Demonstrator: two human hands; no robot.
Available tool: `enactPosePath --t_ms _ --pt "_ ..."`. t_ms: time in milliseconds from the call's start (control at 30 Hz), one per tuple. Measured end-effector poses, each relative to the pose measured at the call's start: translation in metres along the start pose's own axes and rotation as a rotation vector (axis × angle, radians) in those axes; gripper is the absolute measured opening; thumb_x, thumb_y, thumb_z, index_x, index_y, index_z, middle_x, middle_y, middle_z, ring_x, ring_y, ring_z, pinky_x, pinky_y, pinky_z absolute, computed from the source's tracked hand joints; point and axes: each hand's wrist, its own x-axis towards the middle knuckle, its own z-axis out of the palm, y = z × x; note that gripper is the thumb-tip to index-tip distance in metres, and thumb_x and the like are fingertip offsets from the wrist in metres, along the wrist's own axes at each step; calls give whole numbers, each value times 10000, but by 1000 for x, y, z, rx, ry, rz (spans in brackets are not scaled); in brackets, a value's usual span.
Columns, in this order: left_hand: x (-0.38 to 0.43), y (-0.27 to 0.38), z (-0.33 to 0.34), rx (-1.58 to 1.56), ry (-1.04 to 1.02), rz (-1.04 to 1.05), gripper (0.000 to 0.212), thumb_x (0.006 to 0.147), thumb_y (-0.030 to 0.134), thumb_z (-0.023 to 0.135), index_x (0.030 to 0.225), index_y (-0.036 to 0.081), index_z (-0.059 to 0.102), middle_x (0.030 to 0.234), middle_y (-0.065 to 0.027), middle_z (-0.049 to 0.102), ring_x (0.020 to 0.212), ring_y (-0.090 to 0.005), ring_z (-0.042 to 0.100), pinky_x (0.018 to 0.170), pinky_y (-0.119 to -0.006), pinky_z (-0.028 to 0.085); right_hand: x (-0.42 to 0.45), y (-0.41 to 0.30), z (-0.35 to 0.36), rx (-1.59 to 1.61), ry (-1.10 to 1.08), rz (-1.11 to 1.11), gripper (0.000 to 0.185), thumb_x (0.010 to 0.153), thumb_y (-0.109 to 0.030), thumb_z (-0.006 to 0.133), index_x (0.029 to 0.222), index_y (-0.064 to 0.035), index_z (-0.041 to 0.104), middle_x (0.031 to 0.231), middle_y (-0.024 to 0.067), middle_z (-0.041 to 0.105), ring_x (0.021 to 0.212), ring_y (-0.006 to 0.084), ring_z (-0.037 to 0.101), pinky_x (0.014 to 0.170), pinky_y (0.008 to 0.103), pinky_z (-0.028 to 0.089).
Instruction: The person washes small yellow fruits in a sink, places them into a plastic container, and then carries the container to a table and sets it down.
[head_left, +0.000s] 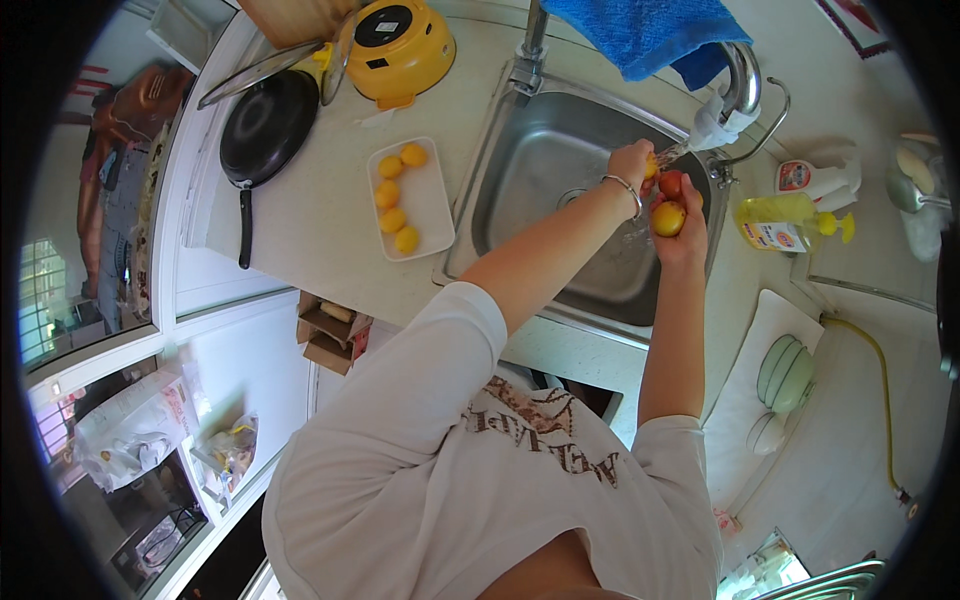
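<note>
Over the stainless steel sink (525, 157), my left hand (630, 159) grips a small yellow fruit (650, 166) in the running water (671, 153). A bracelet circles that wrist. My right hand (691, 236) is beside it, cupping a yellow fruit (668, 218) and a reddish fruit (670, 184). Part of another yellow one shows behind its fingers. Water comes from a curved faucet (742, 79) with a white wrap (718, 124) on its spout. Left of the sink, a white plastic tray (427, 225) holds several yellow fruits (387, 194) of similar size.
A blue towel (649, 34) hangs over the faucet. On the counter's left are a black frying pan (270, 127), a glass lid (259, 73) and a yellow appliance (401, 49). To the right stand a pump bottle (776, 223), a spray bottle (817, 180) and green bowls (787, 373).
</note>
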Motion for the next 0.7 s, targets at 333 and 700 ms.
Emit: enactPosePath --t_ms 333,700 --pt "14 -11 -4 -226 -332 111 129 802 57 582 892 57 490 782 -26 515 681 -142 516 605 -295 471 15 -5 -11 -38 -22 -35 179 780 -148 644 903 -75 537 853 43 581 734 154 545 610 263 460" --pt "-5 18 -33 -184 21 51 290 818 371 457 718 100 485 622 -48 515 551 -149 493 499 -252 412 22 23 24 -120 -169 -53 247 794 -237 624 947 -82 508 904 75 571 710 174 534 631 275 467"
